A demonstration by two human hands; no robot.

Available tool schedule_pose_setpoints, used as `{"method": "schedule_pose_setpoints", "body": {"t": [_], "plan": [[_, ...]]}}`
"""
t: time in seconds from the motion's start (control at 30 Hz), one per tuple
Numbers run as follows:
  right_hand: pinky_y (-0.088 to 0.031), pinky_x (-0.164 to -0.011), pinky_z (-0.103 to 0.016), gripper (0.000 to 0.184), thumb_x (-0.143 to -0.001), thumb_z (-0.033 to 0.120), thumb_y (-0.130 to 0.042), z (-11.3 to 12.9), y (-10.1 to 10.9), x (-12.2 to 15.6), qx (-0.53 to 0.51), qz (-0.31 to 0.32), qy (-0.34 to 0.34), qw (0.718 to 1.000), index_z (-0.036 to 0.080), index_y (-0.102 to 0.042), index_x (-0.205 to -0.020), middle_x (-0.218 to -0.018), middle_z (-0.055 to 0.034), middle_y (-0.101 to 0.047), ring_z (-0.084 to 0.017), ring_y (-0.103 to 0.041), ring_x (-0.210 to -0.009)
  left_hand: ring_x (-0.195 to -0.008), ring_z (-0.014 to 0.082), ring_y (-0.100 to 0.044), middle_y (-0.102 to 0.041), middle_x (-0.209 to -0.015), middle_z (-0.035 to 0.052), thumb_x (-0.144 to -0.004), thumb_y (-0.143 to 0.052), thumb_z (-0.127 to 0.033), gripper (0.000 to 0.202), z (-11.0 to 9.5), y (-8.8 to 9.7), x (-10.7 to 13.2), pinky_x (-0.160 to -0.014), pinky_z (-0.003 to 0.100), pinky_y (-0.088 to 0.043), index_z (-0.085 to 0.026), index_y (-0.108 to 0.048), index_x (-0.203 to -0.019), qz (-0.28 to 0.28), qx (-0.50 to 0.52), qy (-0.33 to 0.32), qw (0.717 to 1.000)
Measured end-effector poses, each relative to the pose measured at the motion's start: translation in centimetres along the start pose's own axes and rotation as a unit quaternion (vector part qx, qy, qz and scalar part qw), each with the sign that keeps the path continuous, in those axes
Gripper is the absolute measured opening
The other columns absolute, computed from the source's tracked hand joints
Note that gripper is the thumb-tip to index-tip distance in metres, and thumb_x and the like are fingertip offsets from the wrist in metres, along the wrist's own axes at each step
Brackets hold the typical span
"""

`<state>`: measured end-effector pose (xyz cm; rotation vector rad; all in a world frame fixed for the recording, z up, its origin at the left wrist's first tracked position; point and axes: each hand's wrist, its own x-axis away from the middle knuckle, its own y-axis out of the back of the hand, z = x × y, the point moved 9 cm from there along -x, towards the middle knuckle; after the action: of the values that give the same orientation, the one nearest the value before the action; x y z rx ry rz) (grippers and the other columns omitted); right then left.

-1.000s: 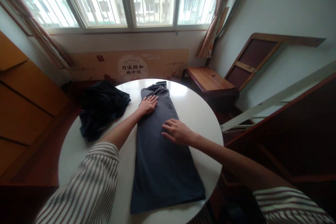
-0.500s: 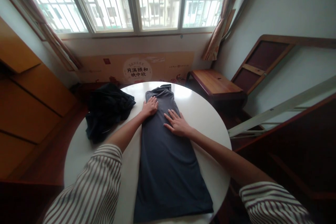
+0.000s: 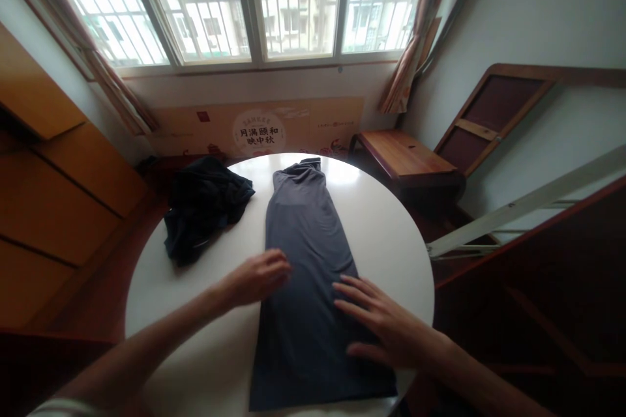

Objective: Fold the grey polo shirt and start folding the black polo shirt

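A dark grey garment (image 3: 308, 254), folded into a long narrow strip, lies lengthwise down the middle of a round white table (image 3: 381, 234). My left hand (image 3: 257, 277) rests on the strip's left edge about halfway down, fingers loosely curved and a little blurred, holding nothing. My right hand (image 3: 379, 322) lies flat on the lower right part of the garment with its fingers stretched out and spread.
A crumpled black garment (image 3: 203, 205) sits on the table's far left. A low wooden bench (image 3: 403, 156) stands beyond the table at right, a wooden frame (image 3: 489, 111) leans on the wall, and wooden cabinets (image 3: 59, 189) line the left.
Both hands have slid down the grey garment toward me, from near its collar end to its middle and lower part. The garment itself lies as before.
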<state>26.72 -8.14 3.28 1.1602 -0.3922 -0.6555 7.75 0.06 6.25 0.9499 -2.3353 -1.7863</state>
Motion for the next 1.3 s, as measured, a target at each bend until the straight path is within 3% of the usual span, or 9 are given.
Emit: {"method": "schedule_pose_setpoints", "body": {"t": [0.1, 0.17, 0.27, 0.43, 0.6, 0.77, 1.03, 1.17, 1.3], "plan": [[-0.03, -0.116, -0.056, 0.068, -0.089, 0.047, -0.063, 2.6, -0.4, 4.4, -0.024, 0.038, 0.054, 0.998, 0.02, -0.044, -0.148, -0.153, -0.014, -0.041, -0.034, -0.032, -0.144, -0.099, 0.0222, -0.063, -0.067, -0.109, 0.0121, -0.093, -0.057, -0.046, 0.033, -7.6, -0.9, 5.7, -0.09, 0.036, -0.053, -0.019, -0.062, -0.112, 0.067, 0.019, -0.103, 0.992], [-0.031, -0.117, -0.052, 0.061, -0.091, 0.028, -0.06, 3.1, -0.5, 6.5, -0.019, 0.031, 0.05, 0.998, 0.02, -0.042, -0.149, -0.154, -0.0126, -0.039, -0.032, -0.029, -0.145, -0.113, 0.0264, -0.06, -0.067, -0.118, 0.0141, -0.091, -0.059, -0.052, 0.048, -9.8, -1.0, 8.3, -0.102, 0.043, -0.047, -0.017, -0.058, -0.123, 0.089, -0.012, -0.132, 0.987], [-0.037, -0.115, -0.044, 0.068, -0.085, 0.006, -0.052, 3.2, -0.9, 8.4, -0.016, 0.019, 0.039, 0.999, 0.02, -0.04, -0.151, -0.156, -0.0114, -0.035, -0.029, -0.027, -0.145, -0.127, 0.0255, -0.053, -0.064, -0.129, 0.0134, -0.094, -0.056, -0.037, 0.044, -10.2, -0.7, 10.5, -0.112, 0.043, -0.04, -0.015, -0.054, -0.131, 0.117, -0.06, -0.138, 0.982], [-0.043, -0.111, -0.037, 0.067, -0.085, -0.004, -0.043, 2.5, -0.9, 8.4, 0.001, -0.014, 0.079, 0.997, 0.017, -0.043, -0.148, -0.152, -0.0136, -0.041, -0.023, -0.032, -0.144, -0.129, 0.0198, -0.053, -0.06, -0.136, 0.0094, -0.094, -0.047, -0.008, 0.042, -9.8, 0.1, 11.1, -0.116, 0.042, -0.034, -0.018, -0.055, -0.133, 0.117, -0.144, -0.182, 0.966], [-0.042, -0.111, -0.042, 0.04, -0.095, 0.008, -0.049, 3.2, 0.9, 5.9, 0.062, -0.053, 0.174, 0.981, 0.014, -0.058, -0.133, -0.139, -0.0152, -0.056, -0.023, -0.045, -0.136, -0.129, 0.0202, -0.053, -0.059, -0.138, 0.0063, -0.095, -0.051, -0.011, 0.039, -10.2, 0.0, 9.1, -0.118, 0.044, -0.033, -0.023, -0.057, -0.133, 0.093, -0.197, -0.236, 0.947], [-0.042, -0.111, -0.043, 0.033, -0.096, 0.01, -0.045, 3.6, 1.3, 4.0, 0.064, -0.034, 0.173, 0.982, 0.014, -0.066, -0.121, -0.129, -0.014, -0.065, -0.023, -0.054, -0.128, -0.122, 0.0212, -0.059, -0.067, -0.126, 0.0095, -0.095, -0.052, -0.016, 0.031, -11.4, -1.3, 8.2, -0.114, 0.042, -0.04, -0.018, -0.062, -0.125, 0.073, -0.158, -0.281, 0.944], [-0.026, -0.118, -0.048, 0.041, -0.093, 0.013, -0.044, 1.7, -0.2, 4.2, -0.058, -0.038, 0.175, 0.982, 0.019, -0.057, -0.132, -0.136, -0.013, -0.06, -0.02, -0.043, -0.138, -0.111, 0.0175, -0.067, -0.073, -0.114, 0.0123, -0.1, -0.041, -0.012, 0.032, -9.1, -1.2, 8.1, -0.105, 0.035, -0.049, -0.016, -0.054, -0.129, 0.008, 0.042, -0.173, 0.984], [-0.035, -0.115, -0.043, 0.031, -0.099, 0.022, -0.042, 1.7, 0.4, 4.9, -0.193, -0.046, 0.098, 0.975, 0.019, -0.061, -0.124, -0.121, -0.0124, -0.069, -0.019, -0.057, -0.125, -0.097, 0.0181, -0.072, -0.075, -0.103, 0.0112, -0.101, -0.04, -0.02, 0.03, -9.2, 0.3, 8.1, -0.09, 0.03, -0.057, -0.019, -0.058, -0.126, -0.017, 0.186, -0.062, 0.98], [-0.044, -0.107, -0.04, 0.039, -0.1, 0.046, -0.04, 3.4, 1.8, 6.4, -0.306, -0.047, 0.056, 0.949, 0.021, -0.067, -0.114, -0.107, -0.0123, -0.073, -0.022, -0.067, -0.107, -0.082, 0.0184, -0.073, -0.075, -0.088, 0.0094, -0.1, -0.049, -0.031, 0.026, -11.7, 2.5, 9.1, -0.076, 0.027, -0.058, -0.02, -0.063, -0.119, -0.03, 0.256, -0.009, 0.966]]}}
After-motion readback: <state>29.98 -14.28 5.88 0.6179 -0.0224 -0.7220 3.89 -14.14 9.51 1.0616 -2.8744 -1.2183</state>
